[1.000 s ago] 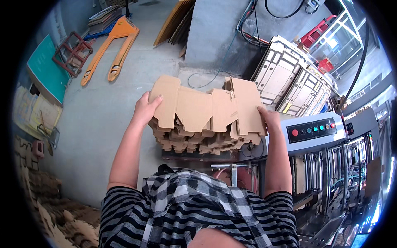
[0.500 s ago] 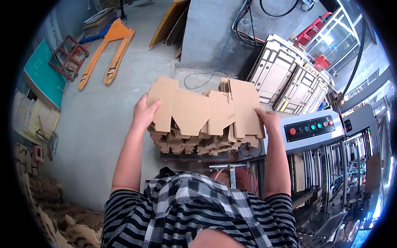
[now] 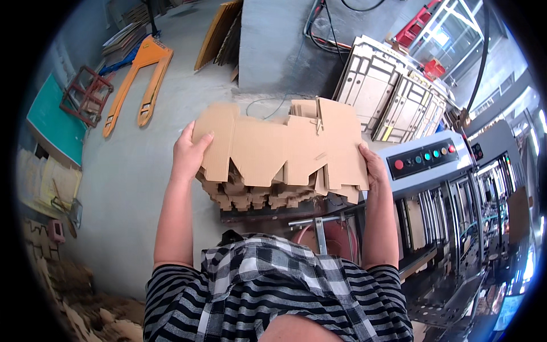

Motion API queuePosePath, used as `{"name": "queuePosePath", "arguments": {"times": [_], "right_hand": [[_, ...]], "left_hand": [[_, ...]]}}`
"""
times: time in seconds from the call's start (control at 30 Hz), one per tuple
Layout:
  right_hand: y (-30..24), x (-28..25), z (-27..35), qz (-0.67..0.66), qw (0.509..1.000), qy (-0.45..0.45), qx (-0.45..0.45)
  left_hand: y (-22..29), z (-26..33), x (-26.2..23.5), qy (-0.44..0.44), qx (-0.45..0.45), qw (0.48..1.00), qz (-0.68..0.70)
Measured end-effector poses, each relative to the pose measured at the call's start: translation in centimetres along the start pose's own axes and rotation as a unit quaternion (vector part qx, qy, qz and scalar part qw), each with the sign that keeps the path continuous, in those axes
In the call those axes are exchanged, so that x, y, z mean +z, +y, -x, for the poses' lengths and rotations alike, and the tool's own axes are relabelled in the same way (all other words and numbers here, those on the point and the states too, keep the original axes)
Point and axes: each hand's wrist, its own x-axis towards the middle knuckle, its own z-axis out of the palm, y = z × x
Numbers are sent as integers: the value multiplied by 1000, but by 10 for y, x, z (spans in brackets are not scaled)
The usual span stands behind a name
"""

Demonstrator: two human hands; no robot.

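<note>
Far left, along the dark rim of the view: a green board [image 3: 50,122] leaning by a red metal frame [image 3: 84,96], both bent by the lens. Below them, cardboard scraps [image 3: 54,288] lay heaped on the floor [image 3: 119,188], partly lost in shadow. An orange pallet jack [image 3: 138,80] lay on the concrete further up, its forks pointing toward the person.

Left hand [image 3: 189,153] gripped the left edge of a stack of die-cut cardboard blanks [image 3: 273,151] — thumb over the top sheet, fingers curled beneath and hidden by the stack. The stack was held at chest height in front of the person, above a dark pallet edge [image 3: 268,215] that showed only as a strip under it. Lower sheets stuck out unevenly; how many could not be made out. What the bottom of the stack rested on, if anything, was covered by the blanks themselves.

Behind the stack, a grey concrete pillar [image 3: 279,48] with cables at its foot, and flat wooden cutting dies [image 3: 387,94] leaning to its right.

Right hand [image 3: 373,170] clasped the right edge of the stack the same way — closed on it, fingertips out of sight underneath. Just beside it stood a grey control panel [image 3: 424,161] with coloured buttons, part of a machine [image 3: 478,216] whose frame ran off the right edge, blurred and cut by the rim. The person's striped and checked shirt [image 3: 273,293] filled the bottom.
</note>
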Motion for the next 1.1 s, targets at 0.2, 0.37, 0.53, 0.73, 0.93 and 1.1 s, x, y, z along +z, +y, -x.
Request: {"name": "queuePosePath", "arguments": {"times": [0.2, 0.37, 0.53, 0.73, 0.93, 1.1], "right_hand": [[-15, -62, 62, -45, 996, 49, -66], [-41, -138, 135, -43, 984, 95, -143], [-37, -209, 204, 11, 955, 201, -217], [5, -288, 244, -3, 943, 220, -251], [47, -314, 264, -34, 920, 256, -294], [54, -324, 263, -56, 907, 221, -353]], "left_hand": [[53, 18, 39, -77, 70, 992, 76], [78, 39, 117, -193, 77, 960, 189], [74, 61, 200, -287, 53, 928, 233], [52, 93, 256, -379, 33, 901, 210], [11, 125, 282, -418, 47, 878, 229], [25, 130, 276, -419, 76, 872, 241]]}}
